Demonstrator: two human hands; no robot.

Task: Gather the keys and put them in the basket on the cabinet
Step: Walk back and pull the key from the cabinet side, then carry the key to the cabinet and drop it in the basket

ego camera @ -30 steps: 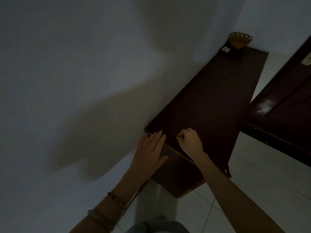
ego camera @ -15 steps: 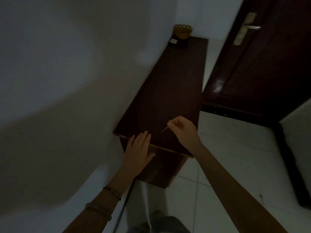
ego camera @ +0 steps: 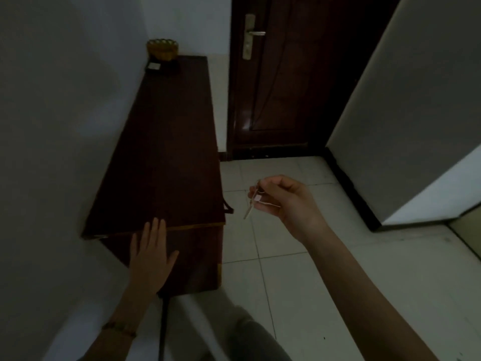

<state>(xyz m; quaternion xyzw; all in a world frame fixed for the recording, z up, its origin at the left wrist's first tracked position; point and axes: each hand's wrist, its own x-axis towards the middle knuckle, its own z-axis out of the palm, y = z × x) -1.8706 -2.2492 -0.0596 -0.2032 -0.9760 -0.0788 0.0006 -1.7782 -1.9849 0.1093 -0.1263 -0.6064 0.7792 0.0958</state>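
Note:
My right hand [ego camera: 283,201] pinches a small key [ego camera: 250,208] on a ring, and the key dangles over the tiled floor just right of the cabinet. A long dark wooden cabinet [ego camera: 166,152] runs along the left wall. At its far end stands a small woven yellow basket [ego camera: 162,49]. My left hand [ego camera: 151,252] lies flat with fingers spread against the cabinet's near end, holding nothing. The room is dim, and the inside of the basket is hidden from here.
A small dark box with a white label [ego camera: 154,66] lies in front of the basket. A dark door [ego camera: 286,74] with a metal handle [ego camera: 256,33] stands behind the cabinet. A white wall panel [ego camera: 416,113] juts in at the right. Pale floor tiles [ego camera: 286,256] cover the hallway.
My right hand lifted the key off the cabinet's near end and carried it right, out over the floor. The view swung right. My left hand stayed at the cabinet's near edge.

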